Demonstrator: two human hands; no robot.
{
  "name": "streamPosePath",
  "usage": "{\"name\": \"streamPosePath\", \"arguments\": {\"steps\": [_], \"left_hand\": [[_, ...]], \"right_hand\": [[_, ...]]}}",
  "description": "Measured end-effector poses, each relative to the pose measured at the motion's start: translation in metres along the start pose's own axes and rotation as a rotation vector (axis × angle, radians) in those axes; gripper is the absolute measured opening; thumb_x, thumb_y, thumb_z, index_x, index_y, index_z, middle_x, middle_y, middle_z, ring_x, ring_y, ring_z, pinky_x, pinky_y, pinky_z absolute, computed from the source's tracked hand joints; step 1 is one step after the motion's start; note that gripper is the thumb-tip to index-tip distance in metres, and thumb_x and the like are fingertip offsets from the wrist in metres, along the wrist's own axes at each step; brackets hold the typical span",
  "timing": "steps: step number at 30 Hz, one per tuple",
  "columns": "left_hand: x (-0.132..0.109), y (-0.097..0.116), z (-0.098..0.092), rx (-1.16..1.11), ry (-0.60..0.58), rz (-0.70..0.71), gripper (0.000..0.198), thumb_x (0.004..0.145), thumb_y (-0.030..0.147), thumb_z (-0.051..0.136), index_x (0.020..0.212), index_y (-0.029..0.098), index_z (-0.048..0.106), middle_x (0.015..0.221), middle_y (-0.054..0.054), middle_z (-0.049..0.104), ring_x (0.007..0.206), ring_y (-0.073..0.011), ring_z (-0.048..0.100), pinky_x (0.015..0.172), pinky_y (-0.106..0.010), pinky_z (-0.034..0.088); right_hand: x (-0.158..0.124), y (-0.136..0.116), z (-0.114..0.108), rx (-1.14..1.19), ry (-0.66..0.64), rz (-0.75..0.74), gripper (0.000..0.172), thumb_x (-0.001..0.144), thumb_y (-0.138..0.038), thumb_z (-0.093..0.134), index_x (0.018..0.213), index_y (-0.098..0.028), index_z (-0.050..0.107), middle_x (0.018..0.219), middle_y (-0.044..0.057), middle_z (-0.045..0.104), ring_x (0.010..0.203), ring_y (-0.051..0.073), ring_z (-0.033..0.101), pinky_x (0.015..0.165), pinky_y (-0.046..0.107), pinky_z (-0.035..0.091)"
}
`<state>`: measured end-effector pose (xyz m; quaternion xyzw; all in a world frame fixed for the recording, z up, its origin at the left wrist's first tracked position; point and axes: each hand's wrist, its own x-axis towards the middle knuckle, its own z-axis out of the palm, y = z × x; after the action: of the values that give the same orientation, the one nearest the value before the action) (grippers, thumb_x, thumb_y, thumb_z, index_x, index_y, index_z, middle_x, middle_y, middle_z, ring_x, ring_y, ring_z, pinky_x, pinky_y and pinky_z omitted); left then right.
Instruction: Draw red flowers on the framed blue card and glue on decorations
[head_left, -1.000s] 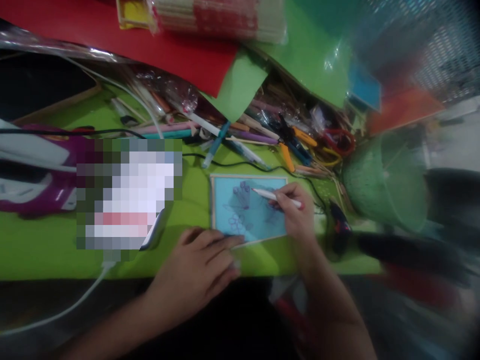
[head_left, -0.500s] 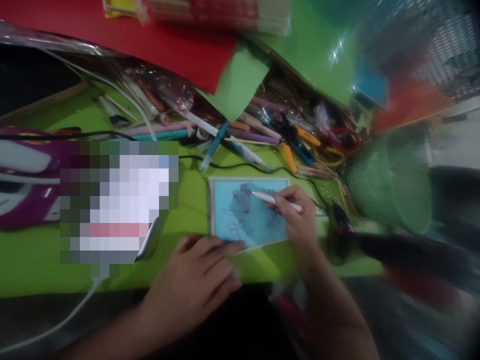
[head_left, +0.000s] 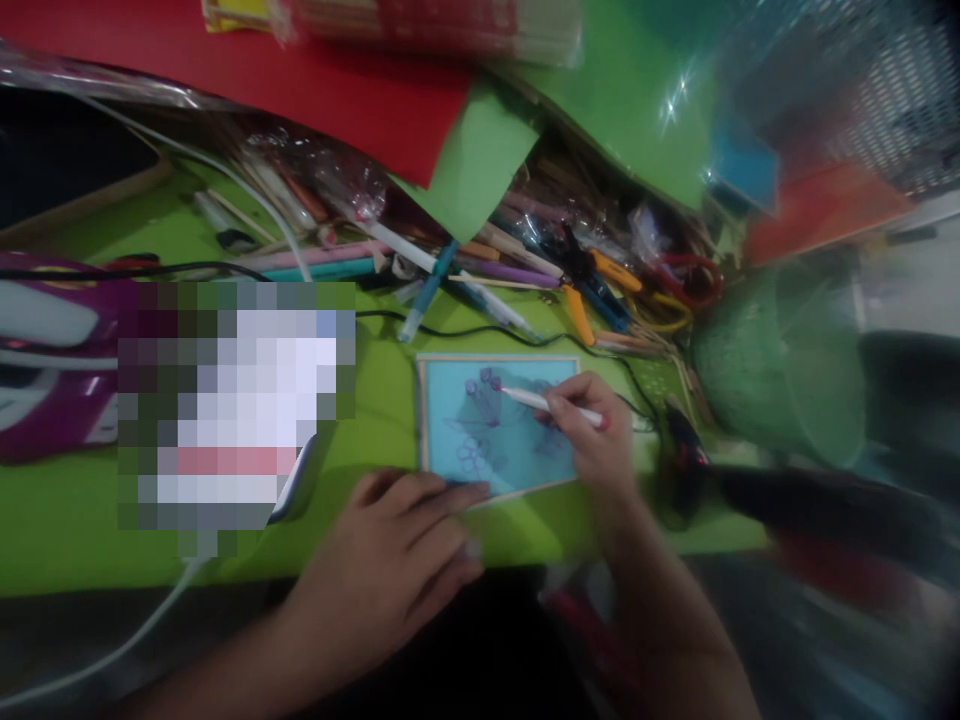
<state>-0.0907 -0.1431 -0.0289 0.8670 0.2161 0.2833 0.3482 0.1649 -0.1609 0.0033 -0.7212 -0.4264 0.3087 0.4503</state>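
Observation:
A light blue panel with a thin wooden frame (head_left: 525,440) lies on the green table, carrying purple line drawings of flowers and stems. My right hand (head_left: 596,425) is closed around a white marker with a red end (head_left: 523,400); its tip meets one of the small flower heads near the panel's upper middle. Along the panel's lower left edge rests my left hand (head_left: 409,545), forefinger stretched onto the frame, the other fingers curled. Something small and pale shows between those fingers and the thumb, mostly hidden. The right hand covers the panel's right side.
Behind the panel lie pliers with orange handles (head_left: 577,315), red scissors (head_left: 694,280), several sticks and pens, and a black cable. A green basket (head_left: 780,360) stands at right. At left are a pixelated phone-like object (head_left: 247,400) and a purple-and-white device (head_left: 60,410).
The marker tip has shifted very slightly down and left, and the flower head under it looks darker. My left hand stays in place.

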Motion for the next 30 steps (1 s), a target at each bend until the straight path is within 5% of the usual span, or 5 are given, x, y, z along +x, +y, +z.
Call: {"name": "streamPosePath", "arguments": {"steps": [30], "left_hand": [[0.0003,-0.0002,-0.0014,0.002,-0.012,-0.005,0.026,0.108,0.035,0.049,0.093,0.025,0.068,0.133,0.007,0.076,0.106,-0.0236,0.062,0.088,-0.043,0.035]], "right_hand": [[-0.0022,-0.0003,0.0008,0.000,0.006,0.026,0.010,0.085,-0.030,0.072,0.080,-0.022,0.069,0.069,-0.001,0.071,0.062,0.014,0.062,0.057,0.026,0.046]]}}
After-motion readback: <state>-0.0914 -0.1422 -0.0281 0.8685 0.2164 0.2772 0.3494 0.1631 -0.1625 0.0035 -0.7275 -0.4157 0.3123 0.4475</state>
